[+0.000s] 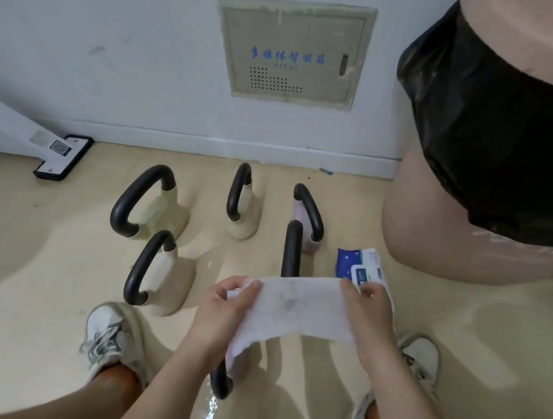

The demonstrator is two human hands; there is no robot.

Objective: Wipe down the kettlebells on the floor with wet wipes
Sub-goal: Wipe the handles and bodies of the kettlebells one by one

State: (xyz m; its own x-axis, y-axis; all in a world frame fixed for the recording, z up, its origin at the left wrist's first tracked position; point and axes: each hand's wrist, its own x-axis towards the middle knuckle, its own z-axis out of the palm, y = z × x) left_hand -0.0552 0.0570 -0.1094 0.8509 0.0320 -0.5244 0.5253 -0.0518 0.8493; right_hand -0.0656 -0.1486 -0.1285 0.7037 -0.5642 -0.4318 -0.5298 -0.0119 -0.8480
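Over by the wall, the biggest thing in shot is a tan padded shape with a black cover (482, 146), looming up and right of the wipe pack (360, 265). No idea what it actually is.

Next down are the kettlebells. The big cream kettlebell (156, 211) and the near cream kettlebell (163, 279) sit well left of the pack, and the middle cream kettlebell (245, 214) is up and left of it. The pink kettlebell (301, 217) is the closest, just up-left of the pack. One more is just left of the pack, but only its black handle (293, 249) shows; the rest is hidden behind the wipe.

The wet wipe (294, 309) is spread out flat in the air, just below-left of the pack. The left hand (226, 307) pinches its left edge and the right hand (366, 316) pinches the right edge, right in front of the pack's lower corner.

My worry is that the wipe already has grey smudges in the middle. If that side goes onto a bell, I reckon it just smears grime around. Pulled this taut, it could also tear. The floor looks shiny near the shoes too, maybe wet, so slipping seems possible.
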